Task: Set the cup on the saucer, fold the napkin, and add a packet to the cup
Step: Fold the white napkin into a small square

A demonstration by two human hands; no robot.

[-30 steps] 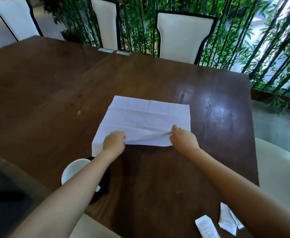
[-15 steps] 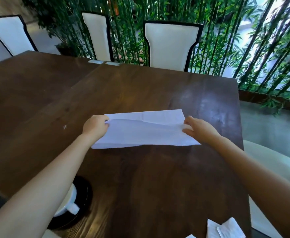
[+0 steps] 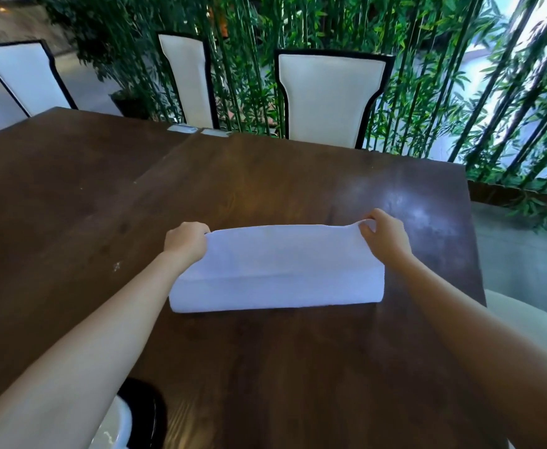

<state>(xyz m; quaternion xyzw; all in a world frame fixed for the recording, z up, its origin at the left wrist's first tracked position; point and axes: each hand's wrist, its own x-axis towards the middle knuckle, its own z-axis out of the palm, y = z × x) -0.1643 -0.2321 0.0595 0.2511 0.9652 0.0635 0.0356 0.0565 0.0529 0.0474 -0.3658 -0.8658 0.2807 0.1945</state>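
A white napkin (image 3: 278, 270) lies folded in half on the dark wooden table (image 3: 265, 176), its fold along the near side. My left hand (image 3: 184, 239) pinches its far left corner. My right hand (image 3: 384, 236) pinches its far right corner, holding that edge slightly off the table. At the bottom left, partly hidden under my left forearm, a white cup (image 3: 116, 426) sits on a black saucer (image 3: 146, 413). No packets are in view.
Three white chairs with black frames (image 3: 327, 98) stand along the table's far side, in front of a bamboo screen (image 3: 427, 76). Two small white cards (image 3: 197, 129) lie at the far table edge. A white seat (image 3: 518, 315) shows at the right.
Both hands carried the napkin's near edge away from me and over to the far edge, folding it in half. The view tilted up, so the packets left the frame.
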